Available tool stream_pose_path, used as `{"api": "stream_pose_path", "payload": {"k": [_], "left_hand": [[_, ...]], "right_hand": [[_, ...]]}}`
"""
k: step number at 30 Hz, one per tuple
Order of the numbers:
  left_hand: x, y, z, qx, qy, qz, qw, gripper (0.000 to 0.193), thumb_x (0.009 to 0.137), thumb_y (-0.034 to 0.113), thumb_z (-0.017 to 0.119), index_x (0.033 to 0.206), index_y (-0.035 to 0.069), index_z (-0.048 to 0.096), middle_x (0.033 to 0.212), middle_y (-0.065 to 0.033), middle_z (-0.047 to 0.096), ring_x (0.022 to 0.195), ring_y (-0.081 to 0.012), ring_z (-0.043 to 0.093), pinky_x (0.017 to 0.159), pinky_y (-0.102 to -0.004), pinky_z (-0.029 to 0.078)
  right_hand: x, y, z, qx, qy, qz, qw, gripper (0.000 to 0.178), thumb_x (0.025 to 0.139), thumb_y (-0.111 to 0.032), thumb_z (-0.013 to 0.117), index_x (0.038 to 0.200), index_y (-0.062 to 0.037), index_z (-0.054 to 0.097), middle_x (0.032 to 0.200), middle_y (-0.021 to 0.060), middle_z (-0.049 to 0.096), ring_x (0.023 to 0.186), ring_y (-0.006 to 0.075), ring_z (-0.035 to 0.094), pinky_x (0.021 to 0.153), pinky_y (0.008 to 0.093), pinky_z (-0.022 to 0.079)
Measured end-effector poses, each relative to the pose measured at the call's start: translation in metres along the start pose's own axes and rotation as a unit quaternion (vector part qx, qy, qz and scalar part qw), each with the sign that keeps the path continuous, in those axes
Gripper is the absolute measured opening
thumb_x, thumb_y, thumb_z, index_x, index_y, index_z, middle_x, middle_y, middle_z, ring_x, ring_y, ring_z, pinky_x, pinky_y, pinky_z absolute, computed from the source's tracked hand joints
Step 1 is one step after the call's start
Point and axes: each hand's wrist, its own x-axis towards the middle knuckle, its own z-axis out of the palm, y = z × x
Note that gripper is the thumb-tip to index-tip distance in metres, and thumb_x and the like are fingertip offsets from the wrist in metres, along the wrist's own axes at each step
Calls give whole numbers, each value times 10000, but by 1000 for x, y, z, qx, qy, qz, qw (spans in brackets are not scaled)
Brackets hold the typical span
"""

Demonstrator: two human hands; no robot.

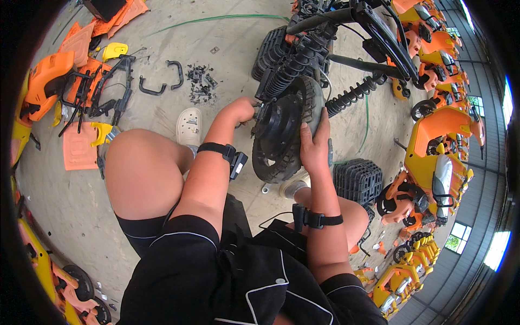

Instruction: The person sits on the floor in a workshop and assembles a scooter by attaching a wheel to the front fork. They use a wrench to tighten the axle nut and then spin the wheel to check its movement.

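In front of me a black scooter wheel (276, 127) with a treaded tyre and a dark hub sits between two coil-spring shock absorbers (283, 75). My right hand (316, 142) grips the tyre's right side, its thumb on the near face and its fingers along the tread. At the left end of the axle, my left hand (244, 110) is closed with its fingertips curled out of sight. Whatever it holds there is too small or hidden to name. The black frame (379, 38) of the vehicle reaches away to the upper right.
Several loose bolts (201, 84) and two black curved handles (176, 75) lie on the concrete floor to the left. Orange and yellow body panels (81, 145) spread farther left. Black plastic crates (357, 181) stand right of the wheel. Rows of orange-yellow scooters (428, 141) line the right side.
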Motion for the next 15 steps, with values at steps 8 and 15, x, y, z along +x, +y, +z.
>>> {"api": "stream_pose_path", "payload": {"k": [8, 15], "left_hand": [[-11, -7, 1, -115, 14, -36, 993, 389, 998, 224, 563, 1370, 132, 627, 1050, -94, 679, 822, -209, 626, 604, -381, 585], [-16, -16, 0, -213, -40, -69, 974, 413, 1027, 252, 530, 1432, 184, 580, 996, 4, 593, 839, -157, 529, 667, -345, 520]], "right_hand": [[1, -6, 0, -5, -1, 2, 1000, 697, 1004, -215, 590, 1541, 50, 233, 1513, 311, 345, 1397, 452, 363, 1177, 457, 290], [1, -4, 1, -13, 8, 2, 1000, 663, 1016, -205, 570, 1534, 66, 256, 1505, 299, 379, 1394, 415, 396, 1173, 432, 295]]}}
